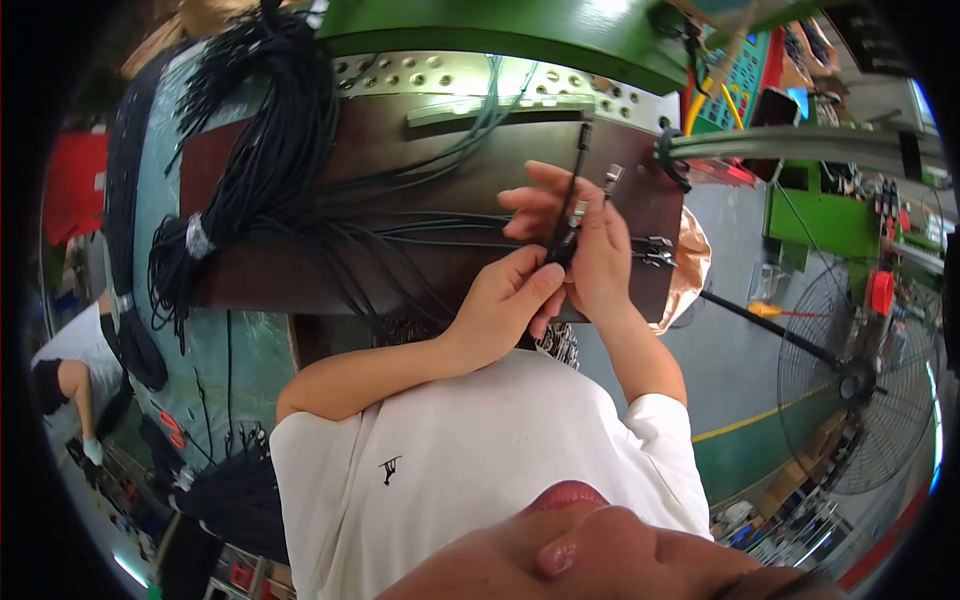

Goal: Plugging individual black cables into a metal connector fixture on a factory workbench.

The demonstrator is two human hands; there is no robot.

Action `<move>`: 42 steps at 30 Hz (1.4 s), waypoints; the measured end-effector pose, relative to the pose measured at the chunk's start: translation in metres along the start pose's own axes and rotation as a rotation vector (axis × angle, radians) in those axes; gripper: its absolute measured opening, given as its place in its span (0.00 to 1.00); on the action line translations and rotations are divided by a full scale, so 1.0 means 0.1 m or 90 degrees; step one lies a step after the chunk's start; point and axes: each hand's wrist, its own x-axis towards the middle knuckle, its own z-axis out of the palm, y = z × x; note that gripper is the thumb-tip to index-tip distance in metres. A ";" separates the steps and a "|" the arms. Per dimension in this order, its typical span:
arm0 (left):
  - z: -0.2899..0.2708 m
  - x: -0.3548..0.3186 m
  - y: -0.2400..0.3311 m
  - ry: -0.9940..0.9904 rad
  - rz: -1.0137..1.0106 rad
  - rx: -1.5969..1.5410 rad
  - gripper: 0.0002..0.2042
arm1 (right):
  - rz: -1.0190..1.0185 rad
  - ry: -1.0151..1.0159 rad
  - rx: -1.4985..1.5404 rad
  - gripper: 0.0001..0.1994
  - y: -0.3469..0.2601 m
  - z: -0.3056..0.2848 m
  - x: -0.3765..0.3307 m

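My left hand (510,305) is closed, with thumb and forefinger pinching a few short black cable ends (565,245) in front of my chest. Metal connectors tip these ends; one end stands up higher than the others. Around the same cables curls my right hand (600,262), its fingers reaching left behind them and its thumb beside a metal connector (614,174). Part of the grip is hidden where the hands overlap. More black cables (430,228) run from the left across the brown table to the hands. Connector ends (655,250) lie just right of my right hand.
A big bundle of black cables (270,110) covers the table's left side, tied with a clear wrap (198,237). Behind the brown tabletop (390,130) stands a green machine (500,35). A metal bar (790,142) juts in at right, above a floor fan (855,380). Another person (75,375) is far left.
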 end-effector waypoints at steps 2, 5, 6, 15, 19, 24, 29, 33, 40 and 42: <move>-0.10 -0.06 0.02 0.058 -0.049 -0.029 0.11 | 0.084 -0.064 -0.045 0.29 -0.01 0.06 0.06; -0.28 -0.09 -0.07 0.164 0.091 0.088 0.10 | 0.139 -0.158 -0.070 0.33 -0.01 0.11 0.15; -0.32 -0.10 -0.08 0.186 0.119 0.110 0.10 | 0.145 -0.164 -0.072 0.33 0.02 0.16 0.16; -0.51 -0.29 0.04 0.173 0.117 -0.036 0.10 | -0.079 -0.401 -0.399 0.14 0.18 -0.10 0.44; -0.54 -0.37 0.17 0.172 0.080 -0.109 0.12 | -0.529 -0.022 -1.043 0.21 -0.09 -0.24 0.95; -0.45 -0.27 0.08 0.159 -0.008 -0.132 0.15 | -0.456 -0.066 -0.869 0.15 0.12 -0.38 1.06; -0.37 -0.24 0.12 0.133 0.013 -0.084 0.16 | -0.460 -0.170 -0.958 0.10 -0.03 -0.50 0.51; -0.35 -0.20 0.06 0.129 -0.008 -0.066 0.13 | -0.459 -0.137 -0.896 0.08 0.05 -0.40 0.45; -0.32 -0.21 0.03 0.161 -0.020 -0.050 0.12 | -0.433 -0.119 -0.821 0.08 -0.04 -0.26 0.44; -0.30 -0.21 -0.01 0.164 -0.009 -0.040 0.11 | -0.170 -0.144 -0.528 0.07 -0.06 -0.14 0.26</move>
